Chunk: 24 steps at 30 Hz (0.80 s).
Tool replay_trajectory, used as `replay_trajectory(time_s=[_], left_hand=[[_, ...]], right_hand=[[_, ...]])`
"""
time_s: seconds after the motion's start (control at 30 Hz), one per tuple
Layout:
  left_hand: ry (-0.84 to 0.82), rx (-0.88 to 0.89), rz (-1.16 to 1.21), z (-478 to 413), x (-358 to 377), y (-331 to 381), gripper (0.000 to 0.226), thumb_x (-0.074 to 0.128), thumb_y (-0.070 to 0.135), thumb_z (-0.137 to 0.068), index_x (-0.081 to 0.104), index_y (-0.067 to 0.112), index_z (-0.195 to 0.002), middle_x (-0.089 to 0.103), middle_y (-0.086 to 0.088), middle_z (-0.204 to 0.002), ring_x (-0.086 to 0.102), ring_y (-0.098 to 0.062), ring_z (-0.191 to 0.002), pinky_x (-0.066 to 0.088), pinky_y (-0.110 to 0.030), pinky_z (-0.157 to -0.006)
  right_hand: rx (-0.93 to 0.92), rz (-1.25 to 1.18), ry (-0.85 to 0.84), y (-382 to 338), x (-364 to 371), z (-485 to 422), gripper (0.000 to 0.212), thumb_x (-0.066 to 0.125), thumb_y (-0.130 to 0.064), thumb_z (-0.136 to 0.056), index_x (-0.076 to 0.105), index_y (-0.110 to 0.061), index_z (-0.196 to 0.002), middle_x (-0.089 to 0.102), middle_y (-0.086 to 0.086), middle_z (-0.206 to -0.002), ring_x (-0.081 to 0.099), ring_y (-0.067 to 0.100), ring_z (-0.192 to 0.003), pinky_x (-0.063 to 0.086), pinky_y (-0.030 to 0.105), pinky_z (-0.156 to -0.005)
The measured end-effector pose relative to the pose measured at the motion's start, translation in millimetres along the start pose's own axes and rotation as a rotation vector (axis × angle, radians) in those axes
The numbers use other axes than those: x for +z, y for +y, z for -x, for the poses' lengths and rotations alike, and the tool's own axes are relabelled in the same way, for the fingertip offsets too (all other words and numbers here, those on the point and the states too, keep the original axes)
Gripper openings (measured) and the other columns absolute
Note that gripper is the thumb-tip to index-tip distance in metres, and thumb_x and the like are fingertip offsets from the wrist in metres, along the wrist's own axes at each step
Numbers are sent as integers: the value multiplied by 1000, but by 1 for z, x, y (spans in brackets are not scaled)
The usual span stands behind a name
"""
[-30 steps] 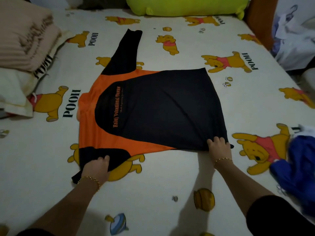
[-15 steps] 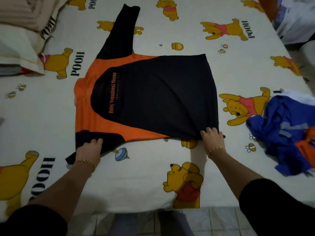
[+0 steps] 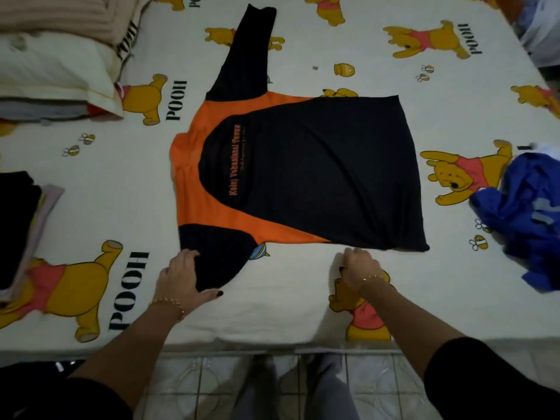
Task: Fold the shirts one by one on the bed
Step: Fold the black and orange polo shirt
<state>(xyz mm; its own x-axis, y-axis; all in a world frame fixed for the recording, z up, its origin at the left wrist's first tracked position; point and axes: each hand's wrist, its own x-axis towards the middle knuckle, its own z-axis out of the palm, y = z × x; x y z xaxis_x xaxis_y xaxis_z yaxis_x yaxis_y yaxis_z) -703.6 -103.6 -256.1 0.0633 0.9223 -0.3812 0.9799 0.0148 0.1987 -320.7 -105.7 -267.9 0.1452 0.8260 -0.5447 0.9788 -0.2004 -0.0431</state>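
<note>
Landmark: shirt (image 3: 303,177), spread flat mid-bed.
- Left of shirt: bare sheet (image 3: 121,192) gives open passage. Folded stack (image 3: 18,228) sits beyond it, well apart.
- Far left of shirt: pillows (image 3: 54,71) block corner.
- Right of shirt: bare strip, then blue garment heap (image 3: 527,213).
- Beyond shirt: far sleeve (image 3: 248,50) juts out, with open sheet on either side.
- Near side of shirt: bare sheet to mattress edge, partly taken by left hand (image 3: 181,277) on near sleeve and right hand (image 3: 360,268) at shirt edge.
</note>
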Motion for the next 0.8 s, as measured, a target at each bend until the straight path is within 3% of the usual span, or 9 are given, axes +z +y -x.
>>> replay_trajectory(time_s=[0.1,0.2,0.3,0.37,0.5,0.6,0.7,0.8], left_hand=[[-85,-139,-6,1,1,-16,118,81,64,-48,27,11,-139,34,-7,-136,37,-26,-127,37,-43,-102],[-130,-203,85,2,8,-23,101,81,57,-58,36,9,-135,39,-10,-131,40,-27,-123,41,-41,-98],[-2,-110,213,1,13,-26,51,70,40,-79,55,10,-118,53,-11,-116,51,-30,-107,47,-41,-83],[58,-29,233,0,13,-24,32,61,29,-88,60,11,-115,58,-9,-110,54,-29,-101,48,-41,-80],[192,90,237,6,-4,-12,19,52,16,-93,65,4,-100,63,-12,-96,54,-28,-95,46,-39,-79],[274,139,211,17,-18,-11,19,49,13,-94,65,4,-93,63,-11,-89,54,-29,-92,44,-39,-76],[294,91,231,31,-28,-15,21,46,10,-95,63,3,-105,63,-13,-101,53,-30,-101,44,-41,-83],[241,56,287,38,-32,-15,39,43,10,-97,48,2,-134,50,-14,-136,44,-30,-123,39,-43,-103]], right_hand=[[-78,-140,-50,-54,10,1,26,40,-18,-97,50,-7,-117,55,13,-119,51,30,-113,44,38,-91],[-110,-395,-111,-108,22,9,28,45,-27,-97,60,-7,-109,62,13,-112,56,30,-108,43,31,-85],[-52,-641,-227,-157,29,18,35,53,-36,-93,67,-6,-105,67,11,-108,58,25,-102,42,27,-81],[35,-815,-292,-181,32,18,41,55,-43,-91,68,-4,-92,66,14,-94,57,23,-82,41,29,-74],[187,-1267,-416,-212,27,15,26,61,-41,-89,58,-15,-86,59,2,-86,56,15,-74,47,33,-70],[187,-1495,-433,-221,14,21,15,64,-29,-89,58,-16,-83,59,4,-81,54,7,-58,42,24,-57],[179,-1648,-387,-225,-3,33,8,64,-20,-88,62,-12,-90,64,2,-91,58,9,-77,46,25,-71],[178,-1833,-288,-224,-15,40,3,59,-9,-90,58,-7,-88,62,10,-89,58,14,-68,47,25,-66]])
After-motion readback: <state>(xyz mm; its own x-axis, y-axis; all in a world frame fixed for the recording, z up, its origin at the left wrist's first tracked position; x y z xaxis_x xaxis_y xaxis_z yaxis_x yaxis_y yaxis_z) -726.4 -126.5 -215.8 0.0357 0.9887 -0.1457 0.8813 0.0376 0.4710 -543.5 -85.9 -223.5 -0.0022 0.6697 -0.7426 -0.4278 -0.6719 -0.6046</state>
